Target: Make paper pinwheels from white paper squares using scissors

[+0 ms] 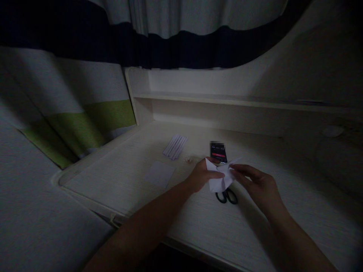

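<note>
"Dim rm, poor light: striped curtains [195,51] behind, pale worktop [121,177] w/ a shelf [204,99] along its back edge. Where's the paper?"

"Folded paper [217,184] is held up over the worktop, approx. midway betw. front & back edges, well in from the L edge."

"Hands?"

"L hand [200,176] has it gripped, thumb on the near face, fingers mostly hidden behind. R hand [260,189] is narrow, fingertips pinching the paper's R side."

"Tips for the folding?"

"I'd keep the L thumb firm as the anchor, let the R tips do the fine work, line up edges b4 pressing, & crease hard. Pulling too much could tear it, I reckon. More light wd help too."

"How's it look?"

"Plain white, several layers, pointed flaps spreading up L & R, blunter at the bottom, dark crease nr the middle. Exact shape: can't tell, fingers cover some."

"Nearby?"

"Scissors [232,197] just below, toward the front edge, blades hidden; phone [219,153] just beyond, toward the back edge."
</note>
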Available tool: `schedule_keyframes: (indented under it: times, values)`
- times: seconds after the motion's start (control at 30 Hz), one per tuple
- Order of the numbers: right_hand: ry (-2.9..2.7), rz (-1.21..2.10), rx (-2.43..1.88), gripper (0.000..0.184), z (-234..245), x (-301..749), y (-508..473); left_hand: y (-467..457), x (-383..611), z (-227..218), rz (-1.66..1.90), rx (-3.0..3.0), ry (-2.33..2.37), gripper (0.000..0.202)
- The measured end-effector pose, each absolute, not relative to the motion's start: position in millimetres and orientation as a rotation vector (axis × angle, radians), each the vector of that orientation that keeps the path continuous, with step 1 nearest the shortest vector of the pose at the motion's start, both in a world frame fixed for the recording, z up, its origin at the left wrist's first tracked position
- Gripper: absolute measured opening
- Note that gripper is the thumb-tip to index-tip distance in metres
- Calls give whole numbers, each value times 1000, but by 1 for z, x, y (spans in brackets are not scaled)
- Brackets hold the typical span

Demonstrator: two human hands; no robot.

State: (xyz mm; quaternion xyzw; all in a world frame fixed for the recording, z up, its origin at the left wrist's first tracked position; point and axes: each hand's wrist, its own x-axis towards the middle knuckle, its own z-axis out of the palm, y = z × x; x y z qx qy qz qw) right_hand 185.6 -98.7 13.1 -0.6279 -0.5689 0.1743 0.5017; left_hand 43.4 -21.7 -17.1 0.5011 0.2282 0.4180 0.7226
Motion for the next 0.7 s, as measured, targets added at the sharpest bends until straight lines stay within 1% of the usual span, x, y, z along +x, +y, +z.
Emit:
schedule_keyframes:
  times: [0.53, 0.7]
  values:
    - [-1379, 396, -1568, 28, 15, 183, -99, -23, 42, -16, 911, 1142, 523, 48]
    - [-1426, 410, -1572, 36, 14, 182, -98, -22, 43, -18, 915, 1149, 544, 47]
